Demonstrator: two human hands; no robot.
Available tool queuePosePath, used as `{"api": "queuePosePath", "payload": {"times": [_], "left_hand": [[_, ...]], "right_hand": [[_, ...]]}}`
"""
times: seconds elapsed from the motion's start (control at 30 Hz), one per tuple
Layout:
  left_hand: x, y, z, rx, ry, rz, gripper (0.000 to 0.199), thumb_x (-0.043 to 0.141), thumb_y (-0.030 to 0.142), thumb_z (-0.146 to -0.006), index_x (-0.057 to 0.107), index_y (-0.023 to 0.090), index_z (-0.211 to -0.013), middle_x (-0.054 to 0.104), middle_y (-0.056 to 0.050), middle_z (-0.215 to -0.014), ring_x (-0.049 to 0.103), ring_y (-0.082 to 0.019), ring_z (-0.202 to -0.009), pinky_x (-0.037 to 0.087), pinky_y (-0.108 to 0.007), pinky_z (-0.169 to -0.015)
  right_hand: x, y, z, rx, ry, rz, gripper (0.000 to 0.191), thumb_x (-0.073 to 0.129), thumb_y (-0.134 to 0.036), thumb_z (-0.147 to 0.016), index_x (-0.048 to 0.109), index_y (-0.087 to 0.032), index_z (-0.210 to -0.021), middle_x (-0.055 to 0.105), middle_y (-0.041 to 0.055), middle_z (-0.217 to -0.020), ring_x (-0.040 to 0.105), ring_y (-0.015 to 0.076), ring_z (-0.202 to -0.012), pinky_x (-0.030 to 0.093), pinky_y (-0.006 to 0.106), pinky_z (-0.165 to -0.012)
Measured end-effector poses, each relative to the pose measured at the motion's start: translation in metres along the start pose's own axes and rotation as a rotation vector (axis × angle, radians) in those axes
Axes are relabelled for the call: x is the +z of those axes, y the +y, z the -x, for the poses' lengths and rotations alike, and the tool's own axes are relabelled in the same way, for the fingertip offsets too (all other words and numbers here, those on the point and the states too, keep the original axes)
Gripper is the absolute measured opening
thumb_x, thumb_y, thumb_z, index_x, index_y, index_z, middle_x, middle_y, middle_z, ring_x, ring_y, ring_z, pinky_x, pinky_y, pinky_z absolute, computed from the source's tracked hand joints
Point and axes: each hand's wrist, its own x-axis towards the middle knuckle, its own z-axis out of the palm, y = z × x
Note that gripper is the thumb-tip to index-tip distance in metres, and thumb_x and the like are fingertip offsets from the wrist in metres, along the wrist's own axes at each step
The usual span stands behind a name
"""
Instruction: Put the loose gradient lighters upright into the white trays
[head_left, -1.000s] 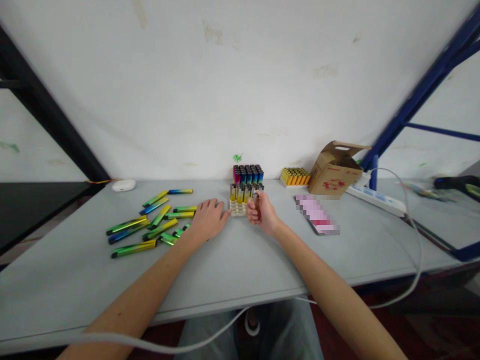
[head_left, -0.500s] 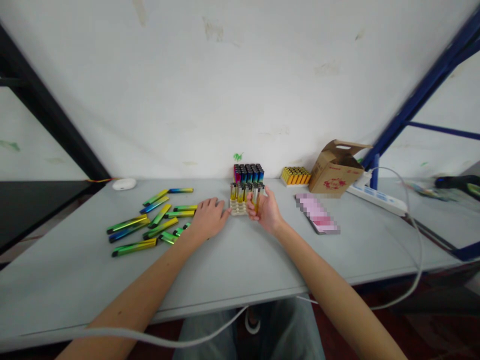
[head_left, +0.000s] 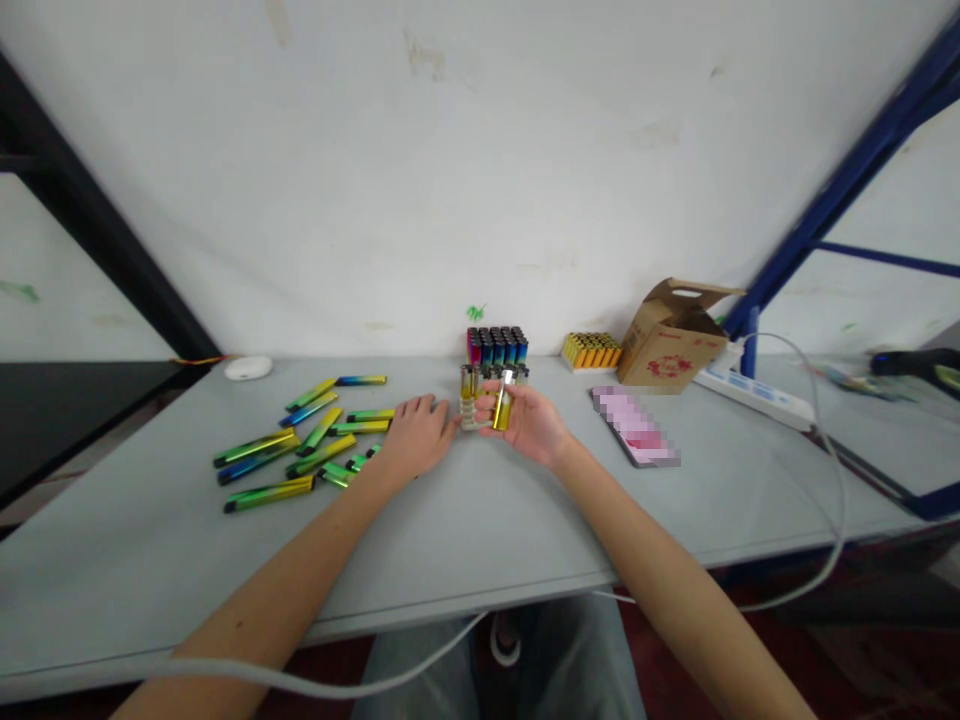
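Two bare forearms in my view. The left forearm [head_left: 300,575] comes in over the near edge of the desk [head_left: 465,545] from lower left, small dark spot on the skin; the left hand [head_left: 420,437] lies palm down on the far half of the desk, fingers a little spread toward the far edge, thumb out to the right. The right forearm [head_left: 660,560] slants in over the near edge from lower right; the right hand [head_left: 531,425] is turned with the palm partly up, fingers reaching leftward and closed on a lighter [head_left: 503,402]. Both legs [head_left: 581,655] in jeans, below the near edge.
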Motion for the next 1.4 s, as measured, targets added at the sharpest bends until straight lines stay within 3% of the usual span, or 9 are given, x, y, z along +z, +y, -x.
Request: {"api": "queuePosePath", "payload": {"times": [0.13, 0.37, 0.47, 0.63, 0.87, 0.97, 1.17, 1.33, 1.4], "left_hand": [[0.000, 0.000, 0.000, 0.009, -0.006, 0.002, 0.040, 0.031, 0.039, -0.100, 0.061, 0.014, -0.111, 0.061, -0.015, -0.114, 0.057, -0.030, -0.109, 0.041, -0.043, -0.094], [-0.001, 0.000, 0.001, -0.004, -0.011, 0.014, 0.041, 0.031, 0.039, -0.100, 0.059, 0.014, -0.115, 0.060, -0.016, -0.118, 0.056, -0.030, -0.111, 0.040, -0.044, -0.095], [0.000, -0.001, 0.000, -0.007, -0.016, 0.025, 0.040, 0.032, 0.039, -0.099, 0.059, 0.015, -0.115, 0.060, -0.016, -0.118, 0.055, -0.031, -0.112, 0.040, -0.045, -0.096], [0.000, -0.001, 0.000, -0.002, -0.024, 0.012, 0.041, 0.032, 0.041, -0.099, 0.059, 0.015, -0.117, 0.059, -0.017, -0.120, 0.055, -0.031, -0.113, 0.039, -0.045, -0.097], [-0.002, 0.001, 0.001, -0.004, -0.027, 0.007, 0.041, 0.031, 0.036, -0.099, 0.060, 0.014, -0.118, 0.059, -0.018, -0.123, 0.054, -0.032, -0.114, 0.038, -0.046, -0.098], [-0.002, 0.001, 0.002, 0.000, -0.029, -0.006, 0.041, 0.031, 0.036, -0.099, 0.059, 0.014, -0.119, 0.059, -0.017, -0.122, 0.054, -0.032, -0.114, 0.038, -0.046, -0.097], [0.000, 0.002, 0.001, -0.025, -0.034, 0.008, 0.041, 0.032, 0.038, -0.099, 0.059, 0.014, -0.119, 0.058, -0.018, -0.125, 0.053, -0.032, -0.118, 0.036, -0.047, -0.100], [0.006, 0.002, 0.001, -0.101, -0.017, -0.013, 0.047, 0.031, 0.042, -0.098, 0.055, 0.014, -0.127, 0.043, -0.022, -0.145, 0.033, -0.038, -0.138, 0.029, -0.058, -0.106], [0.009, 0.002, 0.001, -0.087, -0.032, 0.004, 0.048, 0.030, 0.043, -0.098, 0.052, 0.015, -0.130, 0.042, -0.022, -0.146, 0.033, -0.037, -0.139, 0.027, -0.060, -0.107]], "right_hand": [[-0.002, 0.002, -0.003, -0.095, 0.003, 0.075, 0.022, 0.050, -0.029, -0.088, 0.067, -0.017, -0.094, 0.072, 0.0040, -0.086, 0.066, 0.0154, -0.077, 0.053, 0.029, -0.073], [0.001, 0.007, -0.002, -0.310, 0.135, 0.413, 0.031, 0.065, -0.049, -0.080, 0.070, -0.021, -0.092, 0.069, 0.0009, -0.083, 0.063, 0.0157, -0.076, 0.051, 0.027, -0.071], [0.004, 0.006, -0.002, -0.345, 0.177, 0.436, 0.033, 0.072, -0.046, -0.073, 0.066, -0.021, -0.092, 0.065, -0.0020, -0.073, 0.061, 0.0141, -0.070, 0.051, 0.026, -0.067], [0.004, 0.006, -0.006, -0.435, 0.353, 0.466, 0.052, 0.078, -0.042, -0.064, 0.057, -0.021, -0.108, 0.060, -0.0076, -0.061, 0.053, 0.0101, -0.054, 0.046, 0.023, -0.053], [0.003, 0.007, -0.006, -0.550, 0.357, 0.641, 0.037, 0.068, -0.041, -0.074, 0.056, -0.022, -0.103, 0.055, -0.0081, -0.056, 0.046, 0.0096, -0.051, 0.043, 0.022, -0.054], [0.005, 0.012, -0.005, -0.621, 0.333, 0.764, 0.029, 0.066, -0.036, -0.078, 0.055, -0.023, -0.101, 0.058, -0.0052, -0.064, 0.054, 0.0123, -0.061, 0.044, 0.024, -0.061], [0.000, 0.022, -0.019, -0.819, 0.318, 1.127, 0.019, 0.060, -0.029, -0.084, 0.053, -0.023, -0.101, 0.062, 0.0055, -0.103, 0.062, 0.0197, -0.096, 0.046, 0.035, -0.090], [0.000, 0.023, -0.035, -0.893, 0.342, 1.402, 0.014, 0.058, -0.024, -0.086, 0.057, -0.024, -0.100, 0.063, 0.0077, -0.110, 0.057, 0.0230, -0.109, 0.040, 0.041, -0.101], [-0.001, 0.023, -0.038, -0.897, 0.363, 1.507, 0.015, 0.059, -0.022, -0.085, 0.060, -0.024, -0.100, 0.065, 0.0077, -0.109, 0.055, 0.0251, -0.113, 0.037, 0.044, -0.104]]}}
